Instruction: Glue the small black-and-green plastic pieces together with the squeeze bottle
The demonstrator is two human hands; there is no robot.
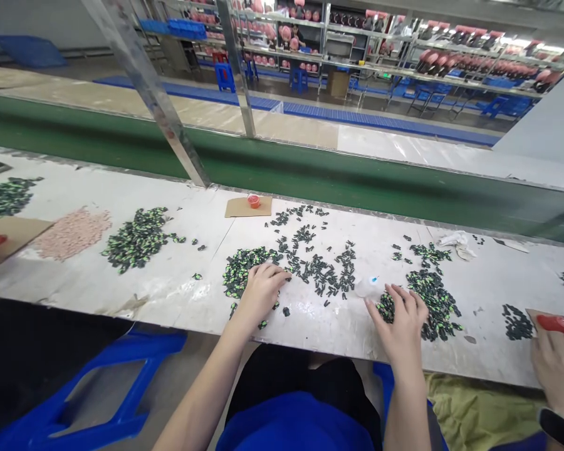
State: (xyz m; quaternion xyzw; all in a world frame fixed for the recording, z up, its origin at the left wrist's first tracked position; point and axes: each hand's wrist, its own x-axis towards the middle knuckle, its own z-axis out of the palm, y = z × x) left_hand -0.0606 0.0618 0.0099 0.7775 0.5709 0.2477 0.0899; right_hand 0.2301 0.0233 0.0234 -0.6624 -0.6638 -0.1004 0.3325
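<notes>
My left hand (263, 289) is over the right side of a pile of small dark pieces with green spots (239, 268). Its fingers are bent and close together, and a dark bit shows by the fingertips; whether they grip it I cannot make out. My right hand (403, 313) has thumb and fingers apart, between a second dark-and-green pile (435, 300) and a white lump (369, 287) with a blue spot. The thumb tip is near that lump. Between my hands lie scattered plain dark small pieces (323, 274).
A red-topped small cup (254, 201) sits on a piece of cardboard (234, 208) at the back. Leftward are a pink pile (75, 233) and another dark-and-green pile (138, 239). Another person's hand (557, 360) is at far right. A metal post (157, 100) rises behind the table.
</notes>
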